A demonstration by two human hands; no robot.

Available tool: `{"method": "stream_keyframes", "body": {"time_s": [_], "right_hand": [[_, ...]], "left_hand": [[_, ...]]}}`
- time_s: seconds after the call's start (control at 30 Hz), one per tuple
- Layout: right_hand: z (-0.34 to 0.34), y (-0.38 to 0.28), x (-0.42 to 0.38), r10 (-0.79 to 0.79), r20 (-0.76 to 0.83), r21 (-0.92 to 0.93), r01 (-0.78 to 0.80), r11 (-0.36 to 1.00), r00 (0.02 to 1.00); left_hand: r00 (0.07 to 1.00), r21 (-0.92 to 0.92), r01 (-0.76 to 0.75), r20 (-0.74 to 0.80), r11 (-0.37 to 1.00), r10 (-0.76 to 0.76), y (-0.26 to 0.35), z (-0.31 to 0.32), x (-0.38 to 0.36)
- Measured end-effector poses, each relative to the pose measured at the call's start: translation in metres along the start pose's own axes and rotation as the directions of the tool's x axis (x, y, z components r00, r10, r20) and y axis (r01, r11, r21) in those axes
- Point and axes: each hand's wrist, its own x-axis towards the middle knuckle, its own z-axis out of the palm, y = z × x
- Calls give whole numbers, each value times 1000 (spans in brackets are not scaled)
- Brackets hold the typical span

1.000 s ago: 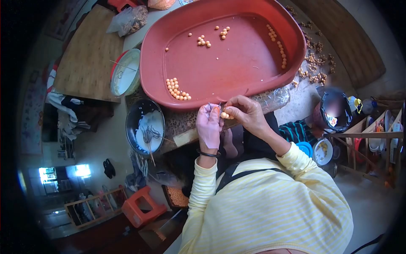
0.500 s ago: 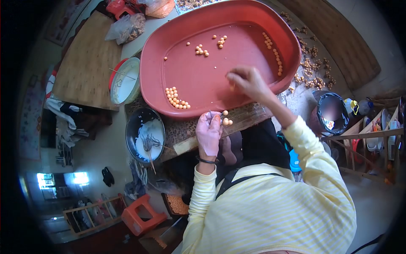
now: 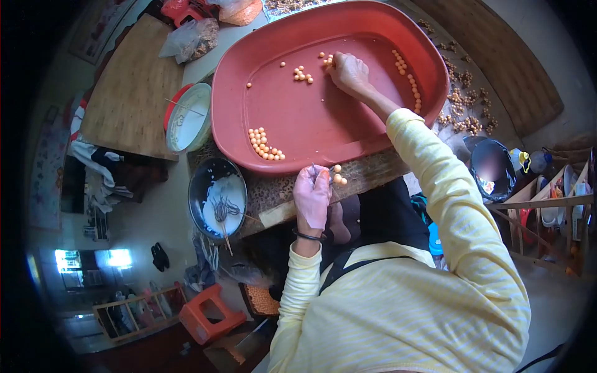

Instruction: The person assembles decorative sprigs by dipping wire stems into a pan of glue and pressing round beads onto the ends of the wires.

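Observation:
My left hand (image 3: 312, 196) is closed at the near rim of the red plastic tub (image 3: 273, 112), pinching a small sprig of orange balls (image 3: 338, 176) whose balls stick out to its right. Dark reddish stain shows on its fingertips. Inside the tub, my right hand (image 3: 350, 73) reaches down with curled fingers beside a small cluster of orange balls (image 3: 327, 59). Its fingertips are partly hidden, so I cannot make out what is in them. Another group of balls (image 3: 303, 74) lies to the left, and more balls (image 3: 264, 145) gather in the near left corner.
A dark bowl (image 3: 242, 177) with white paste and thin stems stands left of the tub, near a basin of white liquid (image 3: 186, 121). Bunches of orange balls (image 3: 466, 105) lie at the right. A lined bin (image 3: 479, 193) and a red stool (image 3: 208, 314) stand lower down.
My right hand has moved from above the tub's near side to the far cluster of balls. My left hand stays by the near rim, still with the sprig.

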Motion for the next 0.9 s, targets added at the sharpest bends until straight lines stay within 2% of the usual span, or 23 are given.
{"method": "stream_keyframes", "body": {"time_s": [0.13, 0.27, 0.47, 0.6, 0.77, 0.8, 0.9], "right_hand": [[-4, 4, -2, 2, 66, -20, -1, 1000, 998], [-34, 10, -26, -98, 153, -134, 119, 984, 983], [-73, 19, -52, -175, 144, -239, 206, 949, 974], [-88, 13, -56, -205, 281, -312, 291, 904, 938], [-79, 15, -55, -327, 265, -325, 403, 855, 907], [-81, 12, -56, -326, 265, -322, 401, 858, 908], [-100, 2, -55, -214, 405, -369, 373, 851, 889]], "left_hand": [[1000, 10, -6, 6, 1000, 5, -1, 0, 1], [997, -68, 68, -15, 995, -69, 8, 0, 0], [1000, -31, 27, 7, 999, -26, 7, -3, 5], [999, -15, 50, 12, 999, -50, 16, -2, 5], [999, -30, 52, 1, 998, -52, 17, -3, 3], [999, -26, 54, 0, 998, -54, 17, -3, 3], [1000, -36, 28, 12, 999, -28, 16, -4, 2]]}}
